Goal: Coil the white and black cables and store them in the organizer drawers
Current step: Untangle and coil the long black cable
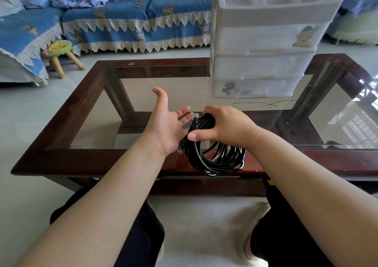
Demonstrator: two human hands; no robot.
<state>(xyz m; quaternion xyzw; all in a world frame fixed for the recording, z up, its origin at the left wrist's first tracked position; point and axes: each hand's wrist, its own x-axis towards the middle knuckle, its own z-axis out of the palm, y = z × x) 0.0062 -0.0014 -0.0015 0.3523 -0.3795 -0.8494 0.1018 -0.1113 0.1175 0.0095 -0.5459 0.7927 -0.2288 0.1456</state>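
Note:
A black cable (214, 158) is wound into a coil that hangs over the near edge of the glass-topped table (98, 158). My right hand (223, 127) grips the top of the coil, thumb in front and fingers curled over it. A clear plug at one end of the cable sticks up beside that hand. My left hand (165, 123) is beside the coil with its palm turned up and its thumb spread; its fingertips sit behind the plug. The white organizer (263, 41) with three drawers stands at the table's far right. No white cable is in view.
Thin black twist ties (263, 103) lie on the glass in front of the organizer. A blue-covered sofa (133, 17) and a small wooden stool (59, 56) stand beyond the table. My knees are under the near edge.

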